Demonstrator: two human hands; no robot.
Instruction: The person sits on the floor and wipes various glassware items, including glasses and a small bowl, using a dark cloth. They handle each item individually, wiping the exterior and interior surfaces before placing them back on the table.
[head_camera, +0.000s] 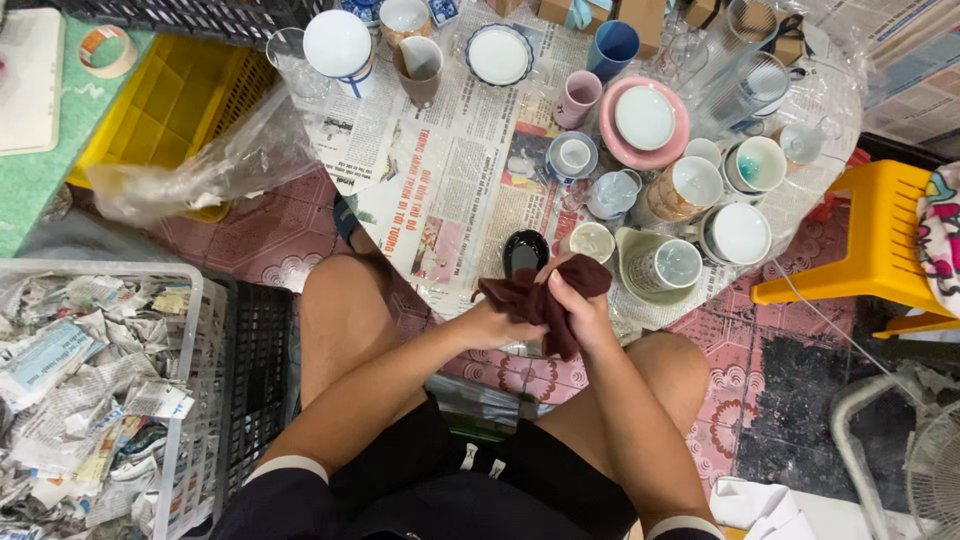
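Note:
A dark maroon cloth (545, 305) is bunched between both hands above my knees. My left hand (492, 322) grips its lower left part. My right hand (578, 300) closes over its upper right part and presses it against a small black cup (524, 251). Whether either hand also holds the cup is hidden by the cloth. Just beyond the hands, a cream cup (592, 241) and a pale green mug (668, 265) stand on newspaper (450, 170) spread over the floor.
Many cups, mugs, plates and glasses crowd the newspaper, among them a pink plate (645, 122) and a blue cup (612, 45). A yellow crate (165, 100) lies upper left, a bin of crumpled newspaper (85, 390) lower left, a yellow stool (880, 235) right, a fan (930, 470) lower right.

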